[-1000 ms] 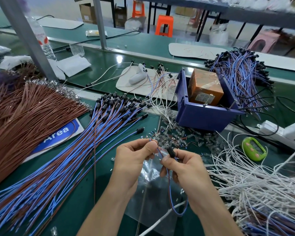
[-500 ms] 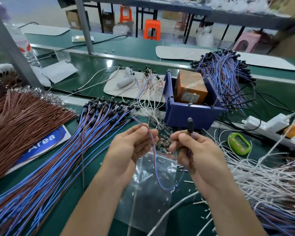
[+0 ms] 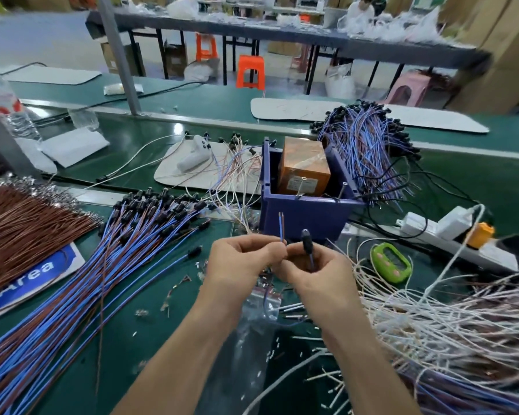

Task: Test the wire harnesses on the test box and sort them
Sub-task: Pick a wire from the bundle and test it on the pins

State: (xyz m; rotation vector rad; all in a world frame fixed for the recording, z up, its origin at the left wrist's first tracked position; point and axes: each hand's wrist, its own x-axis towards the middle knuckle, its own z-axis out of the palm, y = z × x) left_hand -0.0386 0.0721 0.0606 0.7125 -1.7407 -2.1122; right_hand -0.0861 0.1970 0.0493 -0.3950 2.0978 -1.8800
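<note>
**One harness held in both hands before the test box**

Both forearms reach forward, with the hands close together above the green worktop [image 3: 162, 295]. The left hand [image 3: 243, 262] pinches the wire harness [image 3: 281, 230] just below its bare upright ends. The right hand [image 3: 315, 271] grips its black plug [image 3: 306, 239] (tip up). The wire seems to loop down beneath the palms. The blue test box [image 3: 303, 214] sits just behind.

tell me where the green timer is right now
In the head view the green timer lies right of centre, just right of the right hand, between the white power strip and the white wires.
</note>
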